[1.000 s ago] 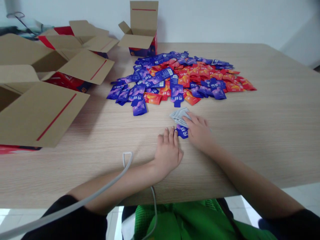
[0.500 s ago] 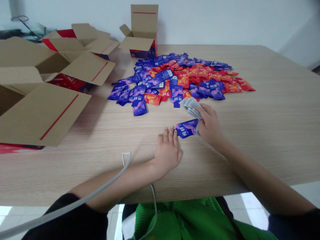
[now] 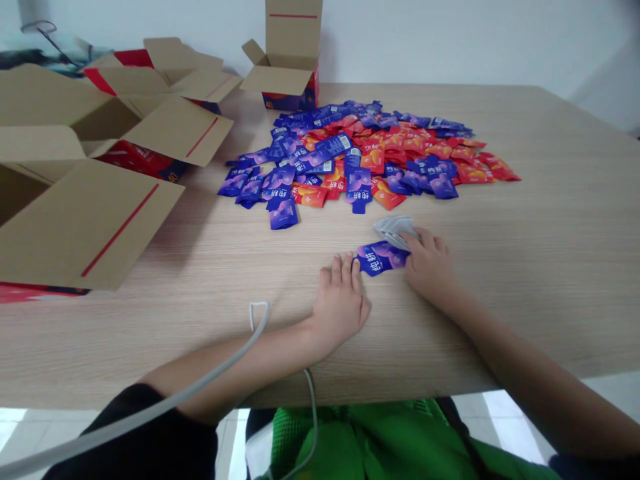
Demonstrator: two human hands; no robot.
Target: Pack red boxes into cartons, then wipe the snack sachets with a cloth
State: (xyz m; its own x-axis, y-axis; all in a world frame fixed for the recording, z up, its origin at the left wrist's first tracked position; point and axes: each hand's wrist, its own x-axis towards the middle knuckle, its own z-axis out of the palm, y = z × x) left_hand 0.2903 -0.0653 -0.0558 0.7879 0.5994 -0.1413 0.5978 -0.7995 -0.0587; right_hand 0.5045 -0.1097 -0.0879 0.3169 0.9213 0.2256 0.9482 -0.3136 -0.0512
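Observation:
A purple pouch (image 3: 379, 258) with white lettering lies flat on the table between my two hands. My left hand (image 3: 341, 297) presses its narrow left end down with the fingertips, holding it against the tabletop. A crumpled light-grey cloth (image 3: 394, 228) is gripped in my right hand (image 3: 429, 267), whose fingers are bent over it at the pouch's wide right end. The cloth lies along the upper right edge of that pouch. Beyond my hands spreads a heap of purple pouches (image 3: 359, 187) and red-orange pouches (image 3: 395, 141).
Opened cardboard boxes (image 3: 90, 227) with raised flaps stand along the left, and another open box (image 3: 290, 93) stands behind the heap against the wall. A white cable (image 3: 200, 387) crosses over my left forearm. The wooden table (image 3: 540, 267) extends to the right.
My right hand has moved down and slightly right with the cloth, onto the pouch's right end. My left hand stays on the other end. The whole view has shifted slightly.

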